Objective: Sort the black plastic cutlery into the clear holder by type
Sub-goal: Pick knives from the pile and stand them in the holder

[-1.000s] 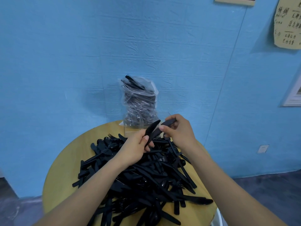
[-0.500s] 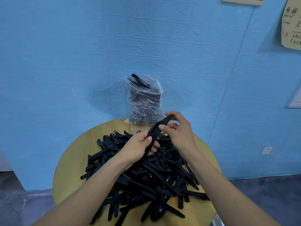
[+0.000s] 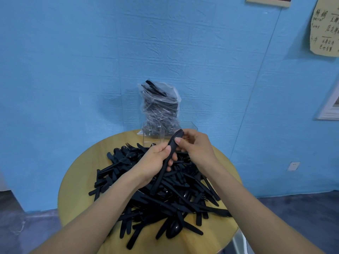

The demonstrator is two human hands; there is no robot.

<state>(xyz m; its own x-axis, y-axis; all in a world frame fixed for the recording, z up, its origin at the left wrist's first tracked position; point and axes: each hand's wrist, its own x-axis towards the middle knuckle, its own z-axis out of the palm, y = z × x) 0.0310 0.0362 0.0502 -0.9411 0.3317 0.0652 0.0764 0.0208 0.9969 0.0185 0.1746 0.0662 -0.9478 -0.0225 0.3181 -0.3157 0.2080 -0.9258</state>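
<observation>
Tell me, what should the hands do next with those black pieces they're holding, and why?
Probably carry the bunch of knives forward and drop it into the holder. Both hands, left and right, already grip the bunch above the pile, and the holder stands just behind it.

Cutlery pile [image 3: 161,195] centre frame: solid black, glossy on spoon bowls. Round table [image 3: 77,182]: yellow-tan wood tone. Wall [image 3: 73,61]: light blue, faint brick-like embossed texture. Bag [image 3: 159,107] mid frame: clear plastic, black pieces inside. Holder [image 3: 153,133]: clear. Paper [image 3: 324,28] upper right: pale yellow, dark handwriting. Floor [image 3: 302,213] lower right: dark grey-blue.
</observation>
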